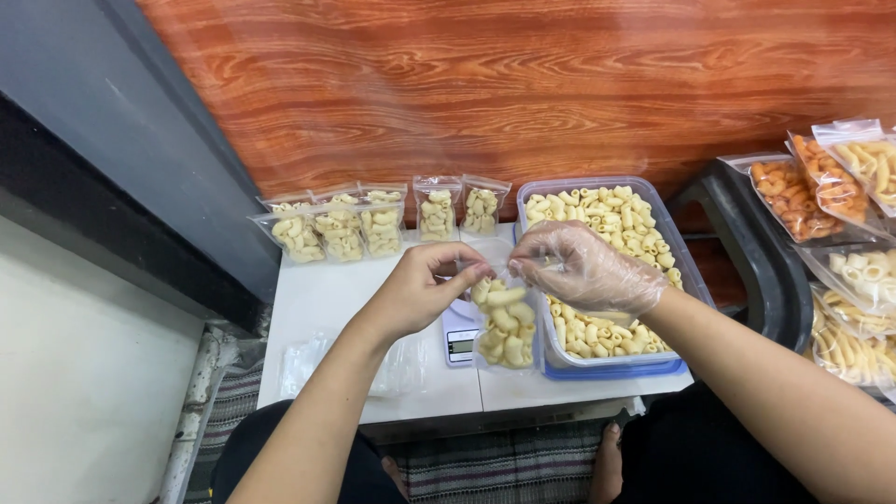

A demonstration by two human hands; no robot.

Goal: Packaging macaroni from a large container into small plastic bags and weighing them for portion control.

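Observation:
My left hand [425,287] and my right hand [579,266], the right one in a clear plastic glove, pinch the top of a small clear bag of pale elbow pasta pieces [505,322]. The bag hangs above a small digital scale [460,338] on a white table [327,289]. Just right of the bag stands a clear plastic tub with a blue rim [688,271], full of the same pale pieces.
Several filled small bags [341,229] stand in a row at the table's back, against a wood-grain wall. A pile of empty clear bags [303,359] lies front left. Bags of orange and pale snacks [821,191] rest on a dark stool at right.

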